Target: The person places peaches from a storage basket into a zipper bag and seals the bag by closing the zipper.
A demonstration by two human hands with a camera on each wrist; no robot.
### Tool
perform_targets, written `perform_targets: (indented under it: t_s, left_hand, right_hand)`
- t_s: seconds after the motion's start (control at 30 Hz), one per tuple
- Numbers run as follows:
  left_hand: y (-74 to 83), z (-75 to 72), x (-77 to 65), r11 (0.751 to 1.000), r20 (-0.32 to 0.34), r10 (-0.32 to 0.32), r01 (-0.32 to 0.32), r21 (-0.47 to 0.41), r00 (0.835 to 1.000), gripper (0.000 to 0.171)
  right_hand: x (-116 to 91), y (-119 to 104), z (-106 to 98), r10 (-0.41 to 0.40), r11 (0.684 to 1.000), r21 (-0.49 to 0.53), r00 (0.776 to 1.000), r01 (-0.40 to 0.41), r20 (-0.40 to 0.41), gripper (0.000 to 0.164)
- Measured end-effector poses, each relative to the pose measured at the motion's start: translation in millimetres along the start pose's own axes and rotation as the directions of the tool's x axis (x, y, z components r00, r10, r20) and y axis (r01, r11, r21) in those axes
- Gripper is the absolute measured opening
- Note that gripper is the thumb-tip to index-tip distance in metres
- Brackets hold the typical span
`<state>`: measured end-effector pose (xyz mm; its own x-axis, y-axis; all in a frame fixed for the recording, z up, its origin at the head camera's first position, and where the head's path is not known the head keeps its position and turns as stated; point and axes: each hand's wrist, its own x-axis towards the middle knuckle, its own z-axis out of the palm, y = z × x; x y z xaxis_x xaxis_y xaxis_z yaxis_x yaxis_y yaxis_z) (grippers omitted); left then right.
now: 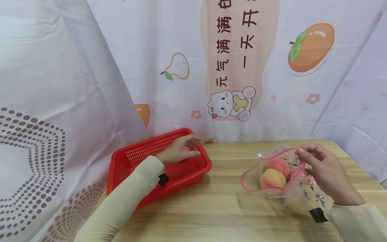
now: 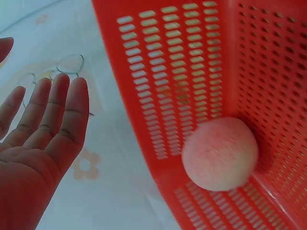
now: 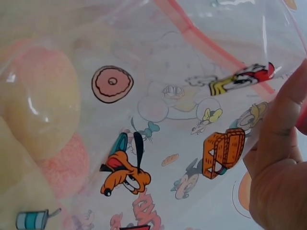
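My left hand [image 1: 181,148] hovers over the right end of a red plastic basket [image 1: 157,193], its fingers loosely extended with nothing in them. Inside the basket lies a pink and cream peach [image 2: 220,154], seen in the left wrist view; my arm hides it from the head camera. At the right, my right hand [image 1: 328,171] pinches the rim of a clear zip bag [image 1: 308,196] with pink edging and cartoon prints. Through the gaping mouth show a yellow-red peach [image 1: 272,178] and a rough pink fruit [image 1: 278,166]. Another pale fruit [image 3: 43,100] shows through the plastic.
Both the basket and the bag stand on a light wooden table [image 1: 223,208]. A white printed curtain [image 1: 181,94] hangs right behind its far edge, with more patterned cloth [image 1: 60,101] close on the left. The bag's white zip slider [image 1: 259,155] sits at the mouth's left corner.
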<state>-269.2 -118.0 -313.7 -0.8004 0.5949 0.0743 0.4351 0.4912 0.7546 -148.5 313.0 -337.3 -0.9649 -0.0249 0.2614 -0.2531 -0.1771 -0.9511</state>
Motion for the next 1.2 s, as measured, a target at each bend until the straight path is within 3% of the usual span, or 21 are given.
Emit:
perform_targets:
  t_s: [0.43, 0.83, 1.2]
  left_hand:
    - [-28.4, -14.6, -5.9, 0.994, -0.040, -0.094, 0.091, -0.054, 0.995, 0.053]
    - [-52.5, -27.7, -4.1, 0.998, -0.052, -0.053, 0.051, -0.023, 0.997, 0.052]
    - [-76.3, -28.2, 0.6, 0.993, -0.060, -0.109, 0.111, 0.032, 0.992, 0.056]
  right_hand:
    - [0.9, 0.1, 2.0, -0.004, 1.000, -0.010, 1.000, 0.003, -0.010, 0.017]
    - [1.5, -0.8, 1.9, 0.001, 1.000, -0.017, 1.000, -0.001, -0.015, 0.014]
    - [1.0, 0.6, 0.3, 0.010, 0.999, -0.031, 0.999, -0.011, -0.031, 0.015]
